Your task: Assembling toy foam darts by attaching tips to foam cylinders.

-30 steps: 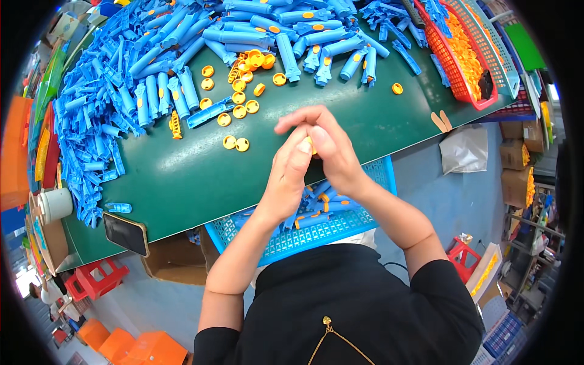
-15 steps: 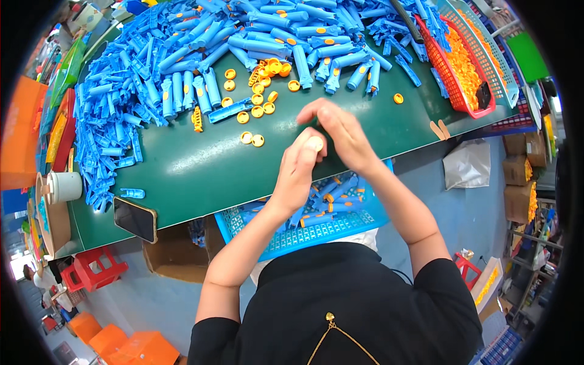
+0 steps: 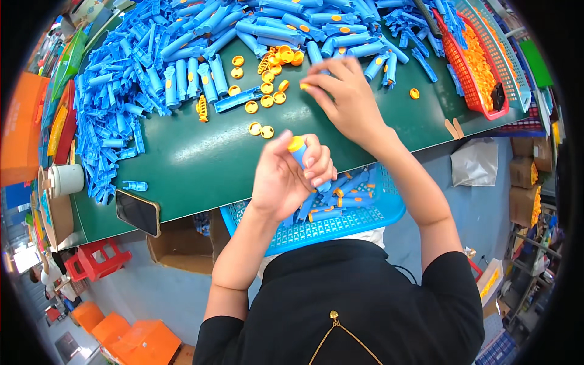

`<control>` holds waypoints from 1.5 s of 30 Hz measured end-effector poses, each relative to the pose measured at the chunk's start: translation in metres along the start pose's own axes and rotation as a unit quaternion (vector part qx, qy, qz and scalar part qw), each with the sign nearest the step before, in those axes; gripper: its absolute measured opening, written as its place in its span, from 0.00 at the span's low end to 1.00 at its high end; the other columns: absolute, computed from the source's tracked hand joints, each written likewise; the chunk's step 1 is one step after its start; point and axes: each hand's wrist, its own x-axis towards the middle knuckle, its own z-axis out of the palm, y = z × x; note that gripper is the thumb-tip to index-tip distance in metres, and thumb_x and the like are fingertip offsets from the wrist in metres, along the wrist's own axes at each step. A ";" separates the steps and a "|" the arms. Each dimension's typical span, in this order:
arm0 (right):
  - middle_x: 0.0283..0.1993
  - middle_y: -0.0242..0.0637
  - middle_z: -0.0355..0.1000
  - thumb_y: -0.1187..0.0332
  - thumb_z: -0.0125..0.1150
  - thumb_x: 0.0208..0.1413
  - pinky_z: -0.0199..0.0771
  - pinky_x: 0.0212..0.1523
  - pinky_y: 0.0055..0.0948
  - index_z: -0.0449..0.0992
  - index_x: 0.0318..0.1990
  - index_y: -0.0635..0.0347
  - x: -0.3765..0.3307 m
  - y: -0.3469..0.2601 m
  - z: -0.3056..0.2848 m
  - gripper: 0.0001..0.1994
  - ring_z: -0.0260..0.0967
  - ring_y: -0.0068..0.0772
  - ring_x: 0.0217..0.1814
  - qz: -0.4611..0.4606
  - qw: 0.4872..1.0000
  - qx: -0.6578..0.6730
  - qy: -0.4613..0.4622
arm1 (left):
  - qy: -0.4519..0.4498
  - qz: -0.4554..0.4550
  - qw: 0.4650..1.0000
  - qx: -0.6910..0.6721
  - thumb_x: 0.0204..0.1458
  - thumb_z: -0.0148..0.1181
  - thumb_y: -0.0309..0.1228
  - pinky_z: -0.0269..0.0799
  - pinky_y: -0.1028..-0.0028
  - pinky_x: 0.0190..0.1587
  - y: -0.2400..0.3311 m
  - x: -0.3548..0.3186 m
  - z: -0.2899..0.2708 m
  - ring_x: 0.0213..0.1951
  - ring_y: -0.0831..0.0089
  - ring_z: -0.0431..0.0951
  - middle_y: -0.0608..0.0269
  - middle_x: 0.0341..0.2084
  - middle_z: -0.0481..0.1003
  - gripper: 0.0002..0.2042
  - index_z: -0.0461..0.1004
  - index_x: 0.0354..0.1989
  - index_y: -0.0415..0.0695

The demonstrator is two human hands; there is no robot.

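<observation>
Left head fisheye looks down from above the shirt (image 3: 389, 304), near, table (image 3: 194, 152) ahead, floor (image 3: 173, 292) at both sides

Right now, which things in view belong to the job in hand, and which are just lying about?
Likely the job:
held blue tube with yellow cap
loose yellow caps
piled blue tubes
blue basket of tubes

Apparently just lying about:
phone
white lidded cup
silvery bag
red stool
</observation>
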 end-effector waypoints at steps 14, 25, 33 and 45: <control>0.32 0.33 0.70 0.68 0.67 0.48 0.66 0.36 0.31 0.81 0.41 0.58 -0.028 -0.018 -0.015 0.12 0.65 0.34 0.36 0.144 0.979 0.120 -0.080 | 0.336 0.148 0.127 0.921 0.49 0.63 0.42 0.67 0.60 0.39 0.124 0.037 -0.025 0.35 0.58 0.73 0.57 0.27 0.74 0.14 0.75 0.30 0.43; 0.32 0.33 0.72 0.70 0.69 0.44 0.67 0.36 0.30 0.79 0.35 0.61 -0.033 -0.002 -0.012 0.10 0.68 0.33 0.35 0.094 0.986 0.123 -0.061 | 0.285 0.328 0.381 0.816 0.43 0.68 0.26 0.69 0.69 0.35 0.093 -0.008 0.031 0.31 0.66 0.74 0.60 0.27 0.76 0.10 0.77 0.34 0.41; 0.36 0.35 0.76 0.74 0.67 0.41 0.67 0.37 0.26 0.80 0.38 0.62 -0.030 -0.012 -0.036 0.13 0.70 0.27 0.37 0.134 0.957 0.248 -0.070 | 0.154 0.283 0.694 0.644 0.43 0.67 0.16 0.72 0.78 0.44 0.022 -0.017 0.010 0.42 0.75 0.75 0.61 0.39 0.74 0.14 0.76 0.40 0.38; 0.33 0.36 0.75 0.74 0.72 0.35 0.70 0.35 0.28 0.79 0.35 0.61 -0.021 -0.050 -0.043 0.15 0.72 0.33 0.34 0.003 0.968 0.246 -0.047 | 0.189 0.334 0.657 0.649 0.35 0.68 0.17 0.74 0.73 0.34 0.000 -0.009 -0.016 0.32 0.67 0.77 0.59 0.30 0.76 0.14 0.74 0.32 0.39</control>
